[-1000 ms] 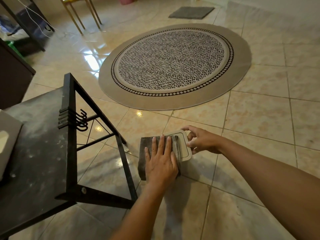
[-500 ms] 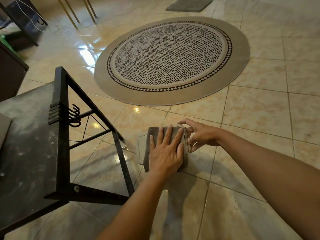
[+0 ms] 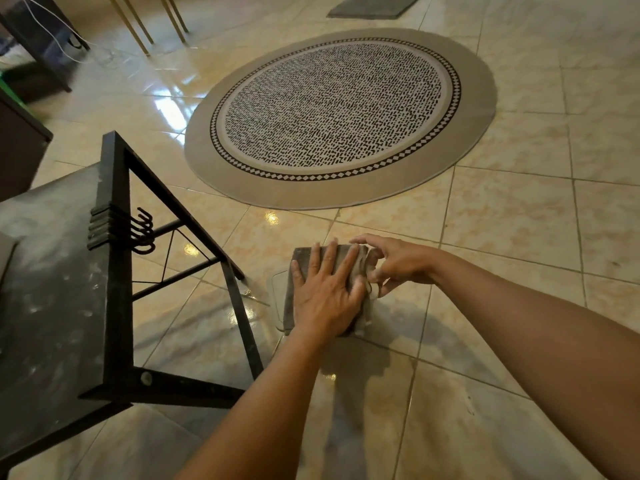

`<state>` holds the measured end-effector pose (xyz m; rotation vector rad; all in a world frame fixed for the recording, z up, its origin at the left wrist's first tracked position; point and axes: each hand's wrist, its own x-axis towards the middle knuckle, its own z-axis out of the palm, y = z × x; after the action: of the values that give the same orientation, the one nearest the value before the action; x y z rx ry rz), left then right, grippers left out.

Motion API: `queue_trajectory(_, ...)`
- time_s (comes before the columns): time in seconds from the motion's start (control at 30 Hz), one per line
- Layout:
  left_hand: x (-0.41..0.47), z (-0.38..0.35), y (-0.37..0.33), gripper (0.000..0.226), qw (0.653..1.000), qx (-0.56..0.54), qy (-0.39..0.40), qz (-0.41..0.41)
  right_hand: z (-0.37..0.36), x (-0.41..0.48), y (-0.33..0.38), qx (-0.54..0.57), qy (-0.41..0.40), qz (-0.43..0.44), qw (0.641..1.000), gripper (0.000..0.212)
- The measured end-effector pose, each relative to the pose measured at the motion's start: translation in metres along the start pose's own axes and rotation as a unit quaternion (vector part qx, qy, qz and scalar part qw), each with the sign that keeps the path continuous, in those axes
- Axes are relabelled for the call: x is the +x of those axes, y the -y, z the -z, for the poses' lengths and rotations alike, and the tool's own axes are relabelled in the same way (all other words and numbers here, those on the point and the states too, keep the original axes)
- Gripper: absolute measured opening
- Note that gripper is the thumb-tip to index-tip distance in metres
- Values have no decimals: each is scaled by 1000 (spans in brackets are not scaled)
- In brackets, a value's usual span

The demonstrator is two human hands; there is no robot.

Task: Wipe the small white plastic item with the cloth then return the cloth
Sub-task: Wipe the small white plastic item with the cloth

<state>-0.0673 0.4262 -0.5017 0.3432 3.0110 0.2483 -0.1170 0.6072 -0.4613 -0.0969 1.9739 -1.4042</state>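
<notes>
A folded grey cloth (image 3: 302, 261) lies on top of the small white plastic item (image 3: 279, 292), which rests flat on the tiled floor. Only the item's left edge shows from under the cloth. My left hand (image 3: 325, 296) presses flat on the cloth with fingers spread. My right hand (image 3: 394, 263) sits at the item's right edge, fingertips curled against it and the cloth's fringe; the edge itself is hidden.
A black metal-framed table (image 3: 114, 271) with a dusty dark top and several hooks stands close on the left, one leg near the item. A round patterned rug (image 3: 339, 116) lies further ahead. Chair legs and dark furniture are at the far left.
My left hand slid the cloth to the right across the item, so the item's left edge now shows instead of its right. The right hand stayed at the right edge.
</notes>
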Motion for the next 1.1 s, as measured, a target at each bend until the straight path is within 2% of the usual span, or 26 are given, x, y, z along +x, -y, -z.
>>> queue_trajectory(0.1,-3,1,14,60,999,-21,-7,43,1,3,-1,2,-7,-4,1000,84)
queue_trajectory(0.23,-13,-7,3,58,999,-13,-10,-40,2,3,0,0,9,-3,1000,87)
queue_trajectory(0.3,-4,-5,-1,57,999,0,-12,-48,1,2,0,0,11,-2,1000,87)
queue_trajectory(0.47,-2,1,21,56,999,-13,-9,29,0,2,0,0,-11,-9,1000,84)
queue_trajectory(0.63,-11,-5,12,54,997,-7,-6,-78,1,1,4,-5,7,-4,1000,86)
queue_trajectory(0.83,9,4,15,53,1000,-10,-4,-26,2,0,2,2,-2,-2,1000,83)
queue_trajectory(0.93,5,4,14,54,994,8,5,-113,1,0,3,11,13,-6,1000,86)
queue_trajectory(0.97,8,4,14,53,993,13,7,-113,1,0,3,12,14,-5,1000,85)
queue_trajectory(1.07,15,4,12,53,999,-11,-4,-45,-1,-1,4,10,11,1,1000,80)
queue_trajectory(1.1,14,2,11,54,998,-14,-8,-54,-1,-1,4,14,12,-1,1000,80)
